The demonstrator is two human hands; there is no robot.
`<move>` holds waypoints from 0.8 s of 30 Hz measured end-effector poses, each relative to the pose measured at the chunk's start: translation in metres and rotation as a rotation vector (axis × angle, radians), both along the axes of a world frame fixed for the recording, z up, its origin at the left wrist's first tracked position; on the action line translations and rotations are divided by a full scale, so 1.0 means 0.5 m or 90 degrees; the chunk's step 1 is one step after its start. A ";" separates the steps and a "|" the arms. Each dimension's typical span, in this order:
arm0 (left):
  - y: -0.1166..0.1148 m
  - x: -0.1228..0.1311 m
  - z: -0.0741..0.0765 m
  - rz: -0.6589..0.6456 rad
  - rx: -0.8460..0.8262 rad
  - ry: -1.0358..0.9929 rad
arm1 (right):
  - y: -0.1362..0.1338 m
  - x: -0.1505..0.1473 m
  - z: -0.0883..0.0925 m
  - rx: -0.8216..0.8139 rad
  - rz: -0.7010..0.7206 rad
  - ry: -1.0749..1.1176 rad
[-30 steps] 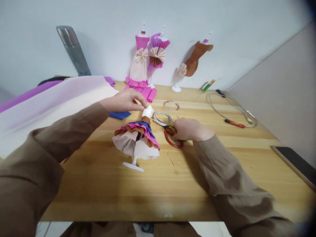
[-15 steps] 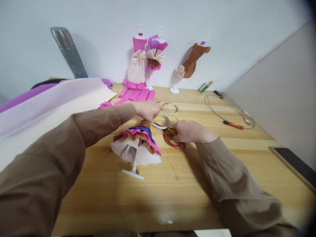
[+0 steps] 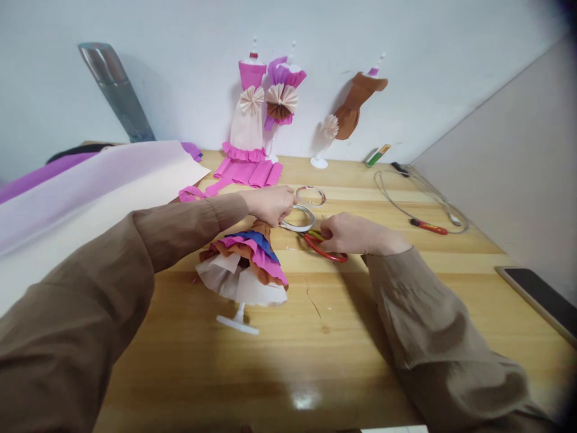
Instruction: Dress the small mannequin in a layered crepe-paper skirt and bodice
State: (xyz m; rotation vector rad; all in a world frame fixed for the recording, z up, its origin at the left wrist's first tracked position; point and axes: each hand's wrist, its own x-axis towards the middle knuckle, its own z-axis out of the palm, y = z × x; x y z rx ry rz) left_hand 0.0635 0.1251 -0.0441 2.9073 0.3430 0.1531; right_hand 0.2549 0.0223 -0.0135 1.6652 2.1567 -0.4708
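Observation:
My left hand (image 3: 271, 205) is closed round the upper end of a small dress form (image 3: 252, 258), whose top it hides. The form leans away, its white base (image 3: 238, 325) towards me. Its paper skirt has brown, blue, pink and white ruffled layers. Right beside those fingers is a roll of white tape (image 3: 306, 228). My right hand (image 3: 347, 233) has curled fingers on scissors (image 3: 331, 258) with red and yellow handles. The hand covers one handle, and the blades are mostly hidden by the tape roll.
Dressed forms in pink (image 3: 247, 126), purple (image 3: 288, 75) and brown (image 3: 351, 114) stand along the wall. Paper sheets (image 3: 148, 180) lie left, pink strips (image 3: 247, 172) behind my left hand. A clear tape ring (image 3: 311, 195), cable (image 3: 381, 195), glue gun-like red tool (image 3: 428, 227) and phone (image 3: 541, 294) are around.
My right hand and the scissors have shifted a little to the right. The left index finger has curled in. The dress form has turned slightly, so less of its pole shows.

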 end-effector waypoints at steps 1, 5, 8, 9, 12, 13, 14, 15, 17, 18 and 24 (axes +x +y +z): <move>0.000 0.001 0.000 -0.006 0.016 0.012 | 0.000 0.001 0.001 0.001 -0.001 0.010; -0.001 0.000 0.002 -0.024 0.023 0.031 | 0.002 0.008 0.000 0.006 -0.006 0.053; -0.001 -0.007 0.007 -0.027 0.008 0.033 | 0.005 0.016 -0.003 -0.004 -0.021 0.078; 0.000 -0.009 0.010 -0.025 0.002 0.034 | 0.006 0.018 -0.004 -0.008 -0.026 0.086; 0.000 -0.014 0.016 -0.023 -0.041 0.050 | 0.008 0.023 -0.007 -0.016 -0.036 0.105; 0.000 -0.014 0.017 -0.022 -0.058 0.057 | 0.009 0.024 -0.007 -0.018 -0.037 0.110; -0.001 -0.014 0.018 -0.019 -0.072 0.062 | 0.009 0.024 -0.008 -0.021 -0.038 0.115; -0.002 -0.013 0.019 -0.014 -0.076 0.063 | 0.009 0.024 -0.007 -0.023 -0.038 0.119; -0.005 -0.009 0.018 -0.005 -0.061 0.056 | 0.008 0.024 -0.006 -0.024 -0.040 0.125; -0.006 -0.007 0.017 -0.004 -0.051 0.051 | 0.008 0.024 -0.006 -0.023 -0.041 0.127; -0.010 -0.001 0.014 -0.006 -0.034 0.039 | 0.008 0.023 -0.003 -0.022 -0.041 0.141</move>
